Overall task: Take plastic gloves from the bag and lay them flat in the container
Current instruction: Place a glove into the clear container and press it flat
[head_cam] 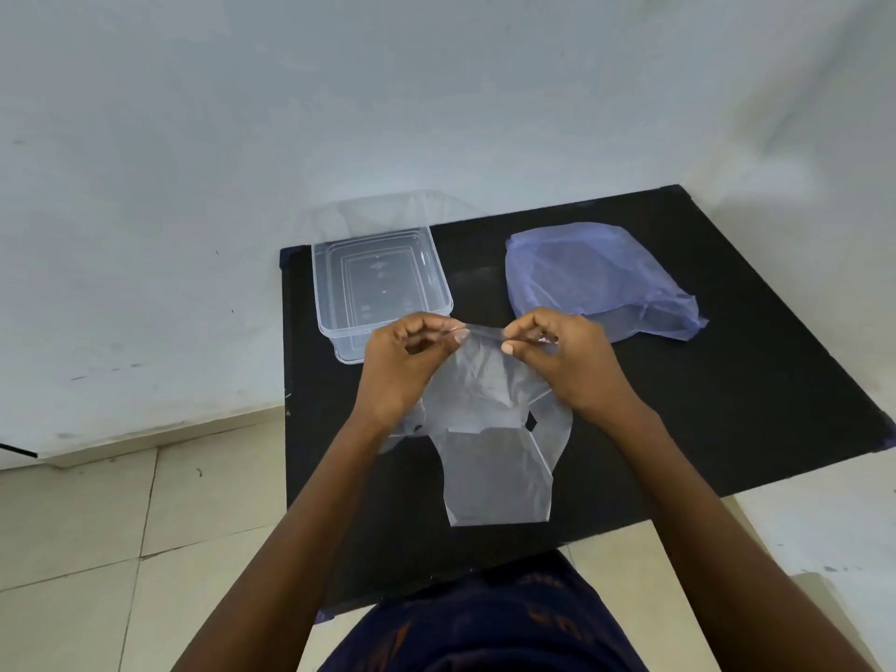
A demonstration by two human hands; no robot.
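Note:
A thin clear plastic glove (pixel 489 429) hangs over the black mat, pinched along its top edge by both hands. My left hand (pixel 402 366) grips the left part of that edge and my right hand (pixel 567 361) grips the right part, the film stretched between my fingertips. The glove's lower part drapes down toward me. A clear rectangular container (pixel 329 288) stands at the mat's back left, just beyond my left hand; nothing shows inside it. The bluish translucent bag (pixel 591 278) lies at the back right, bulging over what it holds.
The black mat (pixel 727 405) lies on a tiled floor (pixel 97 550) against a pale wall. A clear lid or second tray (pixel 388 211) leans behind the container. My dark clothing shows at the bottom edge.

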